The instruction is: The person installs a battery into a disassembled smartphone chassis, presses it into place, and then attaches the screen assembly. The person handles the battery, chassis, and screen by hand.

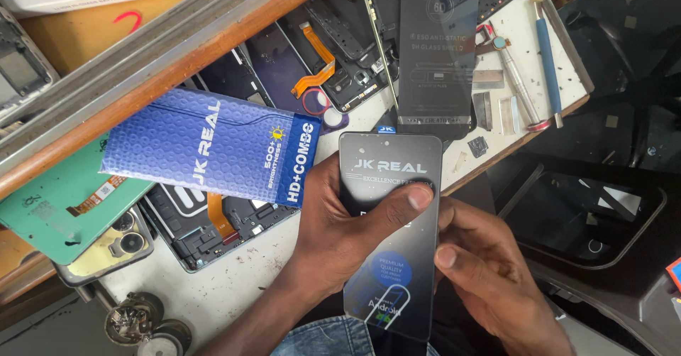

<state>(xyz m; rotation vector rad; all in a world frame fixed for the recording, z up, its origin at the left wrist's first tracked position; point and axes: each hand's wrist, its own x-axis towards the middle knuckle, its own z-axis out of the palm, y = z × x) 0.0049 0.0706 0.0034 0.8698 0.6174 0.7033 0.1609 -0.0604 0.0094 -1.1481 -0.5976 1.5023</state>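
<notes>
A black phone display panel (389,185) with a printed protective film stands upright over my lap. My left hand (333,235) grips it from the left, thumb laid across its face. My right hand (482,271) holds its right edge, thumb on the glass. A blue bubble-wrap pouch (206,146) lies just left of the panel on the white worktop (234,278).
Opened phone bodies with orange flex cables (319,58) crowd the worktop. A dark tempered-glass sleeve (434,51) lies behind the panel. A metal tool (512,79) and a blue-handled tool (547,58) lie at the right edge. A green phone back (57,207) rests at left.
</notes>
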